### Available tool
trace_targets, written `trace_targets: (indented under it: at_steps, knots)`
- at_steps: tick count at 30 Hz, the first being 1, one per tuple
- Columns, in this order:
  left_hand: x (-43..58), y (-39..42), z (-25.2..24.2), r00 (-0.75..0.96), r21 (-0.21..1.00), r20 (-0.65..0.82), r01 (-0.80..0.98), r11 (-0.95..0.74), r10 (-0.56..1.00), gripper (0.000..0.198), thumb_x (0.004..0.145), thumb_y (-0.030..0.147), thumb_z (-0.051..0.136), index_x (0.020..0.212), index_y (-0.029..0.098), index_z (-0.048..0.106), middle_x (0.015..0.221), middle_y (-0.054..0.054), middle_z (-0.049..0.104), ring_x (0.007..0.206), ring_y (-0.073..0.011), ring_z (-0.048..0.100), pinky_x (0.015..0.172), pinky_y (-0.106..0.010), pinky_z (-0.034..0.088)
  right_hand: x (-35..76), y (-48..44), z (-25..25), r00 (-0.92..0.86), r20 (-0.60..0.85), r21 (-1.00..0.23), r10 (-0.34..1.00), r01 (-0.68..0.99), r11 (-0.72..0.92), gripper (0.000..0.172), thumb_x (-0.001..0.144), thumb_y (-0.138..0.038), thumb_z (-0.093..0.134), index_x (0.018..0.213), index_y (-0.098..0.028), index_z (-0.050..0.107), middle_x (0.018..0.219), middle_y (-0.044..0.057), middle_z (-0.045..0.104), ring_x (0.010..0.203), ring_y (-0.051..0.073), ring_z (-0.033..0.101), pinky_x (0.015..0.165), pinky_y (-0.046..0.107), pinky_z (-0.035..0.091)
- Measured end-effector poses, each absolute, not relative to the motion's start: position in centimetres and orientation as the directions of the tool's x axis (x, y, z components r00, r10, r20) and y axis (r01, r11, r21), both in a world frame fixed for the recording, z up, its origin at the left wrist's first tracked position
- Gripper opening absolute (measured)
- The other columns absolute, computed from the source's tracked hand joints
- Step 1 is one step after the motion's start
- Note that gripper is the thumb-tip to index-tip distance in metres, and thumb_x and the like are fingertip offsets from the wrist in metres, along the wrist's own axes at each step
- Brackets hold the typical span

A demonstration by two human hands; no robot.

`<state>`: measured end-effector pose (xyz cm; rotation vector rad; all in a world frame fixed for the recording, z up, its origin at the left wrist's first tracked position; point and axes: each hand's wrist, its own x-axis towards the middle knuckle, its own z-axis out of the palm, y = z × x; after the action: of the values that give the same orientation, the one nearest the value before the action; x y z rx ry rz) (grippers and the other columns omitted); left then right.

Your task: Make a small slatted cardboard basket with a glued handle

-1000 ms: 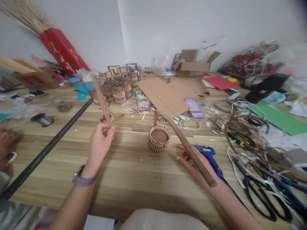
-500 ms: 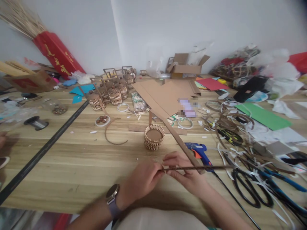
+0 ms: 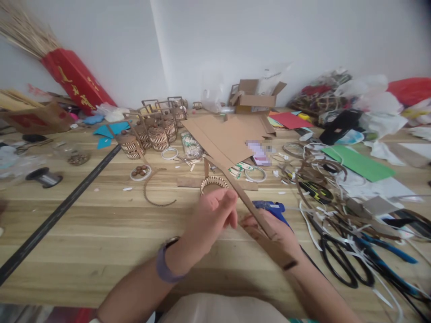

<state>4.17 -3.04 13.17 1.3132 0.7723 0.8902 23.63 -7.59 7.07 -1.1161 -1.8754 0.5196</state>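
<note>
My left hand (image 3: pixel 213 207) is raised in front of the small round basket (image 3: pixel 214 181), hiding most of it. Its fingers are curled with the thumb near them, and whether anything is in them is hidden. To its right, my right hand (image 3: pixel 281 229) is closed on a brown cardboard strip (image 3: pixel 269 244), broad side showing, slanting down toward the wrist. A longer, narrow cardboard strip (image 3: pixel 249 202) crosses over the same hand; I cannot tell whether the fingers grip it too. Just behind that hand lies the blue glue gun (image 3: pixel 276 207), partly covered.
Black-handled scissors (image 3: pixel 346 264), blue-handled pliers (image 3: pixel 390 249) and tangled strips crowd the right. Lidded baskets (image 3: pixel 158 134) with handles stand back left, near a curved braided strip (image 3: pixel 151 197) and a ring of brown beads (image 3: pixel 140 172). A cardboard sheet (image 3: pixel 225 134) lies centrally.
My left hand has let go of the strip's end and risen, now covering much of the basket. In my right hand the strip has turned from edge-on and level to broad side up, slanting.
</note>
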Motion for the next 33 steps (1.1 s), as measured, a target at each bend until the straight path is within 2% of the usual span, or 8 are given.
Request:
trace_targets:
  at_steps: [5,10,15,21,24,27,30,33]
  knots:
    - [5.2,-2.3,14.0,0.418,0.976,-0.02,-0.188,0.108,0.908,0.044,0.071,0.06,0.072,0.073,0.017,0.06,0.048,0.008,0.04,0.044,-0.0058,0.029,0.042,-0.02,0.02,23.5,-8.6,7.0,-0.293,0.451,-0.698,0.843,0.474,0.537,0.012,0.093,-0.021,0.056,0.091,-0.025,0.067,0.085,0.005,0.073,0.083,0.019,0.07,0.073,0.03,0.056]
    - [4.9,-2.7,13.9,0.449,0.981,-0.048,-0.149,0.128,0.892,0.06,0.079,0.075,0.054,0.063,0.017,0.054,0.055,0.004,0.045,0.045,-0.0055,0.031,0.041,-0.022,0.016,25.8,-9.4,5.6,-0.245,0.389,-0.754,0.888,0.47,0.459,0.016,0.094,-0.034,0.057,0.09,-0.025,0.069,0.088,0.006,0.074,0.085,0.022,0.07,0.077,0.033,0.057]
    - [5.6,-3.5,15.0,0.498,0.927,-0.047,-0.301,0.224,0.866,0.064,0.076,0.076,0.056,0.092,0.015,0.067,0.053,0.006,0.045,0.042,-0.0058,0.029,0.041,-0.022,0.018,26.4,-9.6,6.1,-0.165,0.35,-0.786,0.922,0.485,0.385,0.022,0.094,-0.041,0.057,0.087,-0.025,0.071,0.087,0.007,0.074,0.084,0.023,0.071,0.073,0.033,0.058]
    - [5.9,-3.6,15.0,0.481,0.944,-0.081,-0.245,0.223,0.873,0.041,0.073,0.056,0.07,0.079,0.016,0.063,0.05,0.008,0.042,0.043,-0.0045,0.028,0.043,-0.02,0.02,25.4,-8.6,6.4,-0.032,0.325,-0.824,0.945,0.48,0.3,0.028,0.091,-0.049,0.059,0.081,-0.024,0.067,0.075,0.004,0.071,0.072,0.02,0.067,0.07,0.033,0.055]
    - [5.5,-3.6,13.9,0.409,0.979,-0.043,-0.164,0.12,0.912,0.032,0.079,0.049,0.066,0.08,0.017,0.062,0.055,0.006,0.045,0.047,-0.0062,0.033,0.044,-0.02,0.024,24.8,-7.6,6.5,-0.012,0.292,-0.885,0.956,0.376,0.275,0.031,0.09,-0.052,0.059,0.081,-0.023,0.064,0.074,0.003,0.068,0.069,0.018,0.064,0.066,0.03,0.054]
    - [4.8,-3.6,12.3,0.349,0.996,0.081,0.017,-0.093,0.934,0.025,0.085,0.043,0.061,0.081,0.018,0.061,0.064,0.003,0.05,0.055,-0.0092,0.042,0.05,-0.022,0.033,24.3,-6.5,6.8,-0.02,0.271,-0.917,0.963,0.3,0.264,0.032,0.088,-0.053,0.062,0.082,-0.022,0.063,0.074,0.002,0.067,0.066,0.016,0.062,0.063,0.028,0.053]
    - [4.2,-3.2,10.3,0.28,0.915,0.243,0.251,-0.316,0.929,0.016,0.087,0.033,0.059,0.079,0.018,0.059,0.076,-0.001,0.056,0.062,-0.0116,0.048,0.057,-0.024,0.04,23.7,-5.6,7.0,-0.053,0.26,-0.931,0.964,0.251,0.265,0.03,0.089,-0.051,0.062,0.082,-0.022,0.062,0.074,0.001,0.066,0.064,0.015,0.061,0.061,0.027,0.052]
    - [3.9,-2.5,8.7,0.243,0.809,0.388,0.373,-0.455,0.889,0.005,0.087,0.023,0.059,0.084,0.019,0.059,0.096,-0.005,0.061,0.066,-0.0122,0.052,0.06,-0.025,0.045,23.3,-5.0,7.2,-0.089,0.258,-0.937,0.962,0.221,0.272,0.027,0.09,-0.048,0.062,0.082,-0.022,0.062,0.074,0.001,0.066,0.065,0.015,0.061,0.062,0.026,0.052]
